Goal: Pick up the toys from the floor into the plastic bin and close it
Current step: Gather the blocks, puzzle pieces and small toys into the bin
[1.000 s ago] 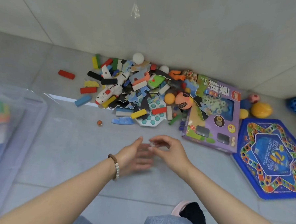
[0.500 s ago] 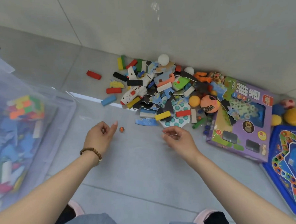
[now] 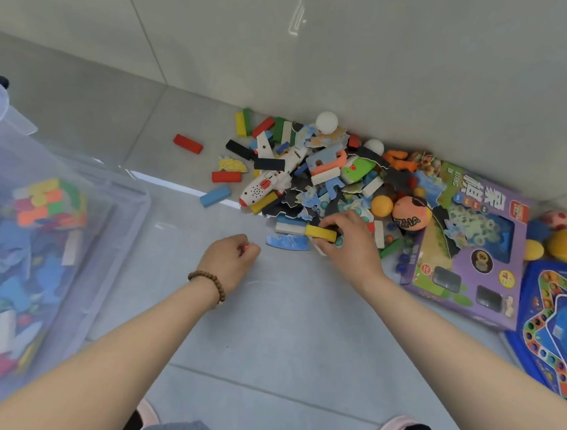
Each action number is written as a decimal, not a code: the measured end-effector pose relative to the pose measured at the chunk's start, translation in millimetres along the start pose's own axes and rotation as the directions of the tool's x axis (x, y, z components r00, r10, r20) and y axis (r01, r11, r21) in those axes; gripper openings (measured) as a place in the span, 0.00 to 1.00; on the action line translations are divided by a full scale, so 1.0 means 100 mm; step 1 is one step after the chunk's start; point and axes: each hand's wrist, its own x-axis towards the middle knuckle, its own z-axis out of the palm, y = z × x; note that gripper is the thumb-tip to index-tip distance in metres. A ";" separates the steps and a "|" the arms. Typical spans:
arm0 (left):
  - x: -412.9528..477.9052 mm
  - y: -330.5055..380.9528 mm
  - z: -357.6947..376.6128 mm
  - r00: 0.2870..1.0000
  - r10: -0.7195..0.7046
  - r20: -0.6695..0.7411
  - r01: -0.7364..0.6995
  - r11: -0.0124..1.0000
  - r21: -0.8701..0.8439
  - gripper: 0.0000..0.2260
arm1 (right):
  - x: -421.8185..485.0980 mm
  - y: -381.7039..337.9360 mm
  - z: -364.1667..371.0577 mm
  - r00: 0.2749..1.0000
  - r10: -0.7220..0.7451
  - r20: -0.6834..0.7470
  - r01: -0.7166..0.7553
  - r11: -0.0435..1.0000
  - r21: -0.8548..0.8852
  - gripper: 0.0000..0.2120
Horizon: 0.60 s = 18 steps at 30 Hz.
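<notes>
A heap of toys point(image 3: 314, 173) lies on the grey floor against the wall: coloured blocks, puzzle pieces, a white toy plane point(image 3: 271, 178), balls. My right hand point(image 3: 346, 241) rests on the heap's near edge, fingers closed around a yellow block point(image 3: 320, 233). My left hand point(image 3: 229, 261) is on the floor to the left of it, curled shut on a small orange-red marble point(image 3: 246, 246) that shows between the fingers. The clear plastic bin point(image 3: 117, 226) stands at the left, open, holding several blocks and puzzle pieces.
A purple game box point(image 3: 470, 254) and a blue star board point(image 3: 558, 328) lie at the right. Yellow and patterned balls point(image 3: 566, 244) sit behind them by the wall. A red block point(image 3: 187, 143) and a blue block point(image 3: 215, 195) lie apart, left of the heap. My feet show at the bottom edge.
My left hand reached the marble on the floor and closed on it. My right hand moved forward into the heap and gripped the yellow block. The view shifted left, showing more of the bin.
</notes>
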 end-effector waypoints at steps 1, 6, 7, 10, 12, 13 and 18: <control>-0.02 0.07 0.01 0.998 -0.061 0.028 0.066 0.971 -0.228 0.13 | 0.00 0.02 0.01 1.000 -0.002 0.004 0.002 1.000 -0.014 0.10; -0.11 0.40 0.02 0.924 -0.186 0.333 0.382 0.448 -0.809 0.16 | -0.04 -0.02 0.00 0.997 0.067 -0.033 -0.064 0.994 0.086 0.09; -0.11 0.42 0.02 0.911 -0.155 0.382 0.412 0.327 -0.850 0.16 | -0.05 -0.08 -0.02 0.995 0.087 -0.057 -0.076 0.982 0.170 0.09; -0.11 0.45 0.02 0.871 -0.064 0.487 0.491 0.119 -0.863 0.17 | -0.12 -0.29 -0.02 0.999 0.043 -0.013 -0.036 0.938 0.345 0.10; -0.11 0.46 0.02 0.840 -0.037 0.541 0.542 0.029 -0.840 0.18 | -0.17 -0.39 0.00 0.997 -0.053 0.058 0.032 0.946 0.323 0.12; -0.11 0.46 0.02 0.832 -0.032 0.554 0.554 -0.010 -0.832 0.19 | -0.18 -0.40 0.01 0.996 -0.067 0.065 0.045 0.953 0.298 0.13; -0.07 0.42 0.02 0.844 -0.192 0.501 0.516 0.037 -0.856 0.15 | -0.02 -0.15 -0.09 0.984 0.136 -0.114 -0.115 0.979 0.170 0.24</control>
